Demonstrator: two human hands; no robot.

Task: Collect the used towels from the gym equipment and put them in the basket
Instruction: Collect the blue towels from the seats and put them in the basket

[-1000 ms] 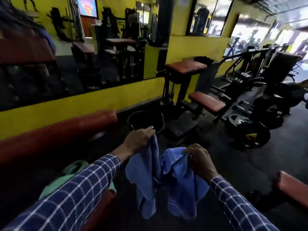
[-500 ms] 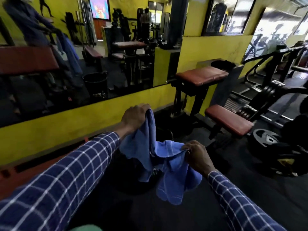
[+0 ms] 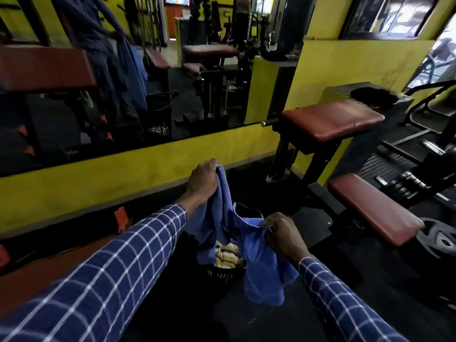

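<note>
Fingers (image 3: pixel 267 227) of right hand (image 3: pixel 281 236): curling tight on a bunched corner of blue towel (image 3: pixel 265 275), just above and to the right of basket (image 3: pixel 225 274). Fingers of left hand (image 3: pixel 202 180): closing as a fist round the opposite end of the same towel, higher than the basket and beyond its far rim. Blue towel: hanging slack between both hands, sagging over the basket mouth, lower right flap dangling outside the near-right rim. Basket: dark mesh, standing on the floor directly under the towel, already holding a striped yellow-and-white towel (image 3: pixel 227 254). Step in hand, judged: lowering the blue towel into the basket. Doing it well, judged: bringing the right hand inward over the basket so the dangling flap is clearing the rim; dropping the left hand toward the basket mouth before letting go, keeping the cloth from draping over the edge; releasing both ends together once the bulk is sitting on the striped towel. Differing from half a second ago: basket interior and striped towel now showing beneath the cloth, earlier hidden behind it; hands standing further apart in height, left one raised toward the yellow wall (image 3: pixel 111 174) beyond the basket; red bench pad (image 3: pixel 330 119), right of the basket, sitting larger in view.
</note>
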